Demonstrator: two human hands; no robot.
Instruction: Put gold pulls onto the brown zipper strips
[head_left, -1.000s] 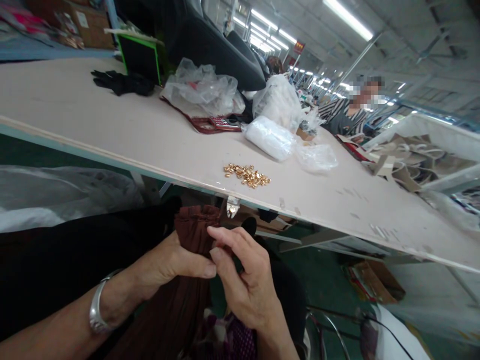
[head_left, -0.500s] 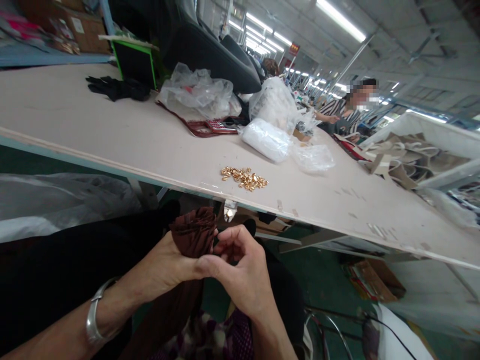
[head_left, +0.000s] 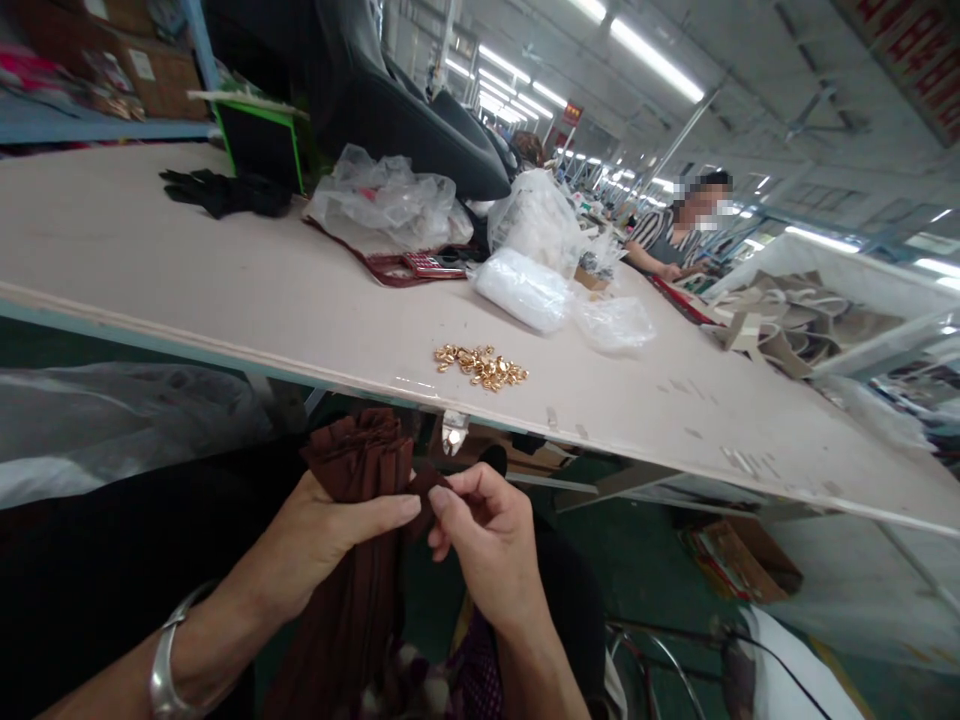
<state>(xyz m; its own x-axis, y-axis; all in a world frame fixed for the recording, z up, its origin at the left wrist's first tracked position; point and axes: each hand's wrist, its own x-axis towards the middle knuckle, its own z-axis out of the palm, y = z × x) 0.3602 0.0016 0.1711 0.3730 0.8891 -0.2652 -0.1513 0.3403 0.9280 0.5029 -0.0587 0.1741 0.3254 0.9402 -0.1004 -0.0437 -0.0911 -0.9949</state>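
Observation:
My left hand (head_left: 330, 535) is closed around a thick bundle of brown zipper tapes (head_left: 360, 460), whose gathered ends stand up above the fist and whose lengths hang down toward my lap. One tape end is parted from the bundle, pinched between the thumb and fingers of my right hand (head_left: 480, 530). Just beyond, a small metal clamp-like fixture (head_left: 453, 432) sticks out from the table edge. A heap of small shiny gold metal pieces, apparently zipper sliders (head_left: 484, 367), lies on the table above it.
The table (head_left: 247, 290) carries a black glove (head_left: 225, 192), plastic bags (head_left: 390, 200), a red calculator (head_left: 433, 264) and a white wrapped packet (head_left: 521, 290). At right stands a white bin (head_left: 825, 250) of beige pieces. A co-worker (head_left: 667, 235) sits beyond. Below is a cardboard box (head_left: 750, 555).
My hands have moved apart a little, the left one shifting left with the bundle. A single tape end now shows stretched out from the bundle in my right fingers.

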